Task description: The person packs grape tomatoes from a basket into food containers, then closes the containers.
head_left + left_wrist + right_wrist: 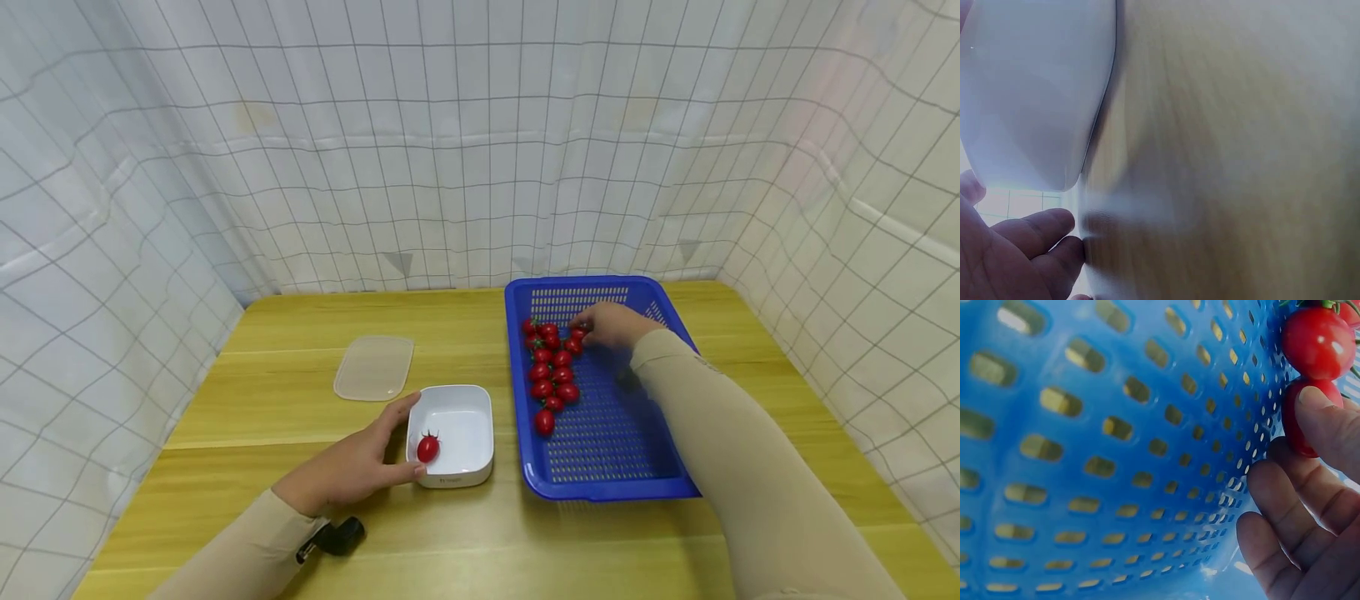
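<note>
Head: left hand (356, 462) spread, thumb and index finger touching the left side of the white bowl (467, 429), which stands on the tabletop (262, 400) with one tomato (428, 448) inside. Lid (373, 367) flat, beyond the bowl and to its left. Right hand (611, 325) inside the blue basket (600, 446), at the far end of the tomato cluster (562, 375).

Left wrist: bowl's outer wall; two fingertips (1057, 225) near it, slightly bent.

Right wrist: thumb and fingers pinch the held tomato (1291, 422); a neighbouring tomato (1319, 344) lies against it

Creased white grid-lined sheeting (450, 150) beyond and either side of the grip, yellow wood-grain tabletop (457, 546) beneath, faintly glossy
</note>
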Tool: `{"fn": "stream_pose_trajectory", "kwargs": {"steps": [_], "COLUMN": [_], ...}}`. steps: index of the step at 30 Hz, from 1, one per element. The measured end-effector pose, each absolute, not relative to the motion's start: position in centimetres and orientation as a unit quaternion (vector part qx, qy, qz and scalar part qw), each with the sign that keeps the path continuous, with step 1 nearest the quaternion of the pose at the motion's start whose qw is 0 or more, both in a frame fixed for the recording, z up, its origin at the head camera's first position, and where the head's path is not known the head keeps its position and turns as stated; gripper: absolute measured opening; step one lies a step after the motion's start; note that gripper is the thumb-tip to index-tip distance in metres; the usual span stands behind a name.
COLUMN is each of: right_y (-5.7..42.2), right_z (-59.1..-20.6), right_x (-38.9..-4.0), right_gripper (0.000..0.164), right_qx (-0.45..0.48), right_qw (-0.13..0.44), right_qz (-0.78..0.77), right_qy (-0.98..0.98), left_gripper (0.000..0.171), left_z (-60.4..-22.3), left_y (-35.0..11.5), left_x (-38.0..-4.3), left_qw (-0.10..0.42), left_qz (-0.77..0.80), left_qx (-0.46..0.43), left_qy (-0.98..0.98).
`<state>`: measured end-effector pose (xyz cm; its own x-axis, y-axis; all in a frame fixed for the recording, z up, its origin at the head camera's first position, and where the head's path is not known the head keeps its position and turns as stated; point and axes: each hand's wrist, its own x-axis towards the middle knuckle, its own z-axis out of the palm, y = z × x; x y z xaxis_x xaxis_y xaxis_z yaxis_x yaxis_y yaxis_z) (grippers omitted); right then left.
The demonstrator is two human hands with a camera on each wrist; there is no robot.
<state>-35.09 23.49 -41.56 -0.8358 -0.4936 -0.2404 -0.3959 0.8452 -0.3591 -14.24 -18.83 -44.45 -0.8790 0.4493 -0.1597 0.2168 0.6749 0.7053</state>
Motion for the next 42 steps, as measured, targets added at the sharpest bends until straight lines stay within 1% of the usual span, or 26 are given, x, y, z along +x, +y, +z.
{"fn": "stream_pose_trajectory", "kwargs": {"steps": [13, 21, 27, 31, 35, 42], "right_y": [23.6, 23.6, 23.7, 23.9, 24.0, 23.9], "right_z": [-41.9, -42.1, -42.0, -42.0, -41.4, -39.2], "right_x": [-35.3, -35.3, -35.4, -35.3, -35.2, -34.9], "right_gripper": [0.045, 0.045, 0.044, 0.044, 0.044, 0.041], "right_qx": [-0.214, -0.210, -0.217, -0.218, -0.218, -0.210], "right_qw": [0.167, 0.176, 0.172, 0.174, 0.172, 0.157], "right_qz": [-0.142, -0.142, -0.133, -0.127, -0.121, -0.133], "right_qy": [0.952, 0.951, 0.952, 0.952, 0.953, 0.956], "left_gripper": [0.105, 0.103, 0.103, 0.104, 0.104, 0.104], "left_z": [-44.5, -44.5, -44.7, -44.5, -44.4, -44.1], "left_y": [-18.9, -18.9, -18.8, -18.6, -18.5, -18.6], "left_x": [-14.3, -14.0, -14.1, -14.1, -14.0, -14.0], "left_qw": [0.170, 0.169, 0.164, 0.171, 0.178, 0.173], "left_qz": [0.365, 0.365, 0.361, 0.367, 0.366, 0.361], "left_qx": [0.180, 0.180, 0.178, 0.180, 0.179, 0.175], "left_qy": [0.897, 0.898, 0.901, 0.897, 0.896, 0.899]}}
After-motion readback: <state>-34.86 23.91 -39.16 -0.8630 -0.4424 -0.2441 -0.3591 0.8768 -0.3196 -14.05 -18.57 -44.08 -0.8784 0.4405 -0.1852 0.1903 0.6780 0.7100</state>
